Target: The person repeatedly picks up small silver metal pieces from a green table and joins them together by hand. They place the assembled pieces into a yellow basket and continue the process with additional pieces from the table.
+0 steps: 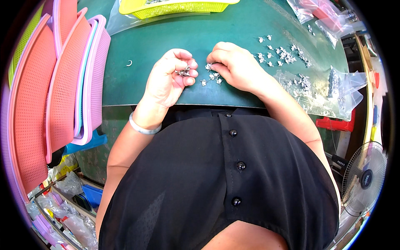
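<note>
My left hand, palm turned up, has its fingers curled round a small heap of silver metal pieces. Between the thumb and fingertips of my right hand is one small silver metal piece, close to the green tabletop. Just below those fingertips lie several loose silver pieces of a similar kind. Their exact shape is too small to make out. A small curved silver piece rests alone on the table to the left of my left hand.
Scattered silver pieces and another cluster lie to the right, beside a clear plastic bag. A yellow basket stands at the far side. Stacked pink and orange baskets line the left; a fan is at lower right.
</note>
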`<state>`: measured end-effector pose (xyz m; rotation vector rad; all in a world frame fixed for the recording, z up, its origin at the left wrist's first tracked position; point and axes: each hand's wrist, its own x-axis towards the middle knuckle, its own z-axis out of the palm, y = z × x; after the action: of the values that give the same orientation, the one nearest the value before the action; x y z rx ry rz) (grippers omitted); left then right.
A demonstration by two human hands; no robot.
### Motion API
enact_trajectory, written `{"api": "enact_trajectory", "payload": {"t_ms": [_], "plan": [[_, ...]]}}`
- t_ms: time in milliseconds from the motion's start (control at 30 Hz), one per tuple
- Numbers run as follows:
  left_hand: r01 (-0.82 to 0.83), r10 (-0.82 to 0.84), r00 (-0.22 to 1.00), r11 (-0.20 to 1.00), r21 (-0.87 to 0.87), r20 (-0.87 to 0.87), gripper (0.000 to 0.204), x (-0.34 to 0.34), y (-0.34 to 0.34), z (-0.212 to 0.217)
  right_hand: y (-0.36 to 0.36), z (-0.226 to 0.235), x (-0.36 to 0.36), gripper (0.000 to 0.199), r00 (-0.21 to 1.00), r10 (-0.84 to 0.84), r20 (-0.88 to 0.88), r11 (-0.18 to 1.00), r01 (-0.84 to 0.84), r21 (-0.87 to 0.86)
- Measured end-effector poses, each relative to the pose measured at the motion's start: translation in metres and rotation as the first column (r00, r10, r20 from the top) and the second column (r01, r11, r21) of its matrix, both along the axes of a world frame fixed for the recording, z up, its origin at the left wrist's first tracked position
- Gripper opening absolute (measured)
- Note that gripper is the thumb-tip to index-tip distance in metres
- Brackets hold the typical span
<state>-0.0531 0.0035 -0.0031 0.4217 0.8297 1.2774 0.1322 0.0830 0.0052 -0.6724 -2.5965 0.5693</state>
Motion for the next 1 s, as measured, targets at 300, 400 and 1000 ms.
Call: {"api": "enact_trajectory", "payload": {"t_ms": [300,400,1000], "plan": [[0.083,-0.106,0.947,0.993,-0.087,-0.304,0.012,0.022,-0.002,0.013,-0.01,0.015,-0.001,0.011,0.982,-0.083,-0.168,0.994,0.093,0.054],[0.089,-0.09,0.963,0.996,-0.017,-0.255,0.01,0.023,-0.001,0.008,-0.013,0.019,0.0,0.011,0.976,-0.098,-0.195,0.993,0.108,0.039],[0.156,-0.152,0.948,0.988,-0.009,-0.279,0.016,0.03,0.0,0.017,-0.006,0.012,0.009,0.006,0.939,-0.041,-0.342,0.987,-0.016,-0.163]]}}
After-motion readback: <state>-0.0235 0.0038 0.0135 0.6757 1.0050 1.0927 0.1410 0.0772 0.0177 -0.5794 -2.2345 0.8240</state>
